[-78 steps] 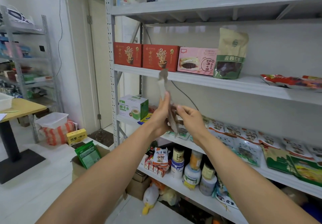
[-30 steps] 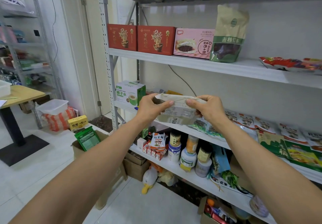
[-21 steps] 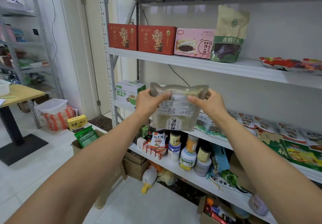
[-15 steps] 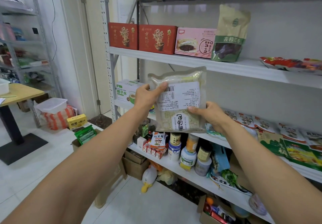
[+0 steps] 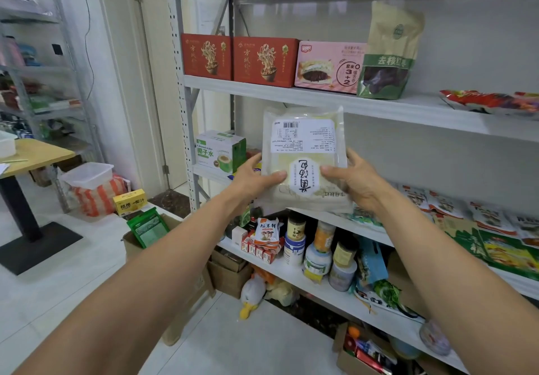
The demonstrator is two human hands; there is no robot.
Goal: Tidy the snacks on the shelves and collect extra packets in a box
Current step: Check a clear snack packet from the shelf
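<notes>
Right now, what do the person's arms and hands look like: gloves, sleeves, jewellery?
Left hand and right hand are bare: no gloves, rings or watch show. Both forearms are uncovered down to the frame's edge; no sleeve is visible.

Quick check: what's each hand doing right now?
Left hand: gripping the pale snack packet at its left edge.
Right hand: gripping the same packet's right edge.
</notes>
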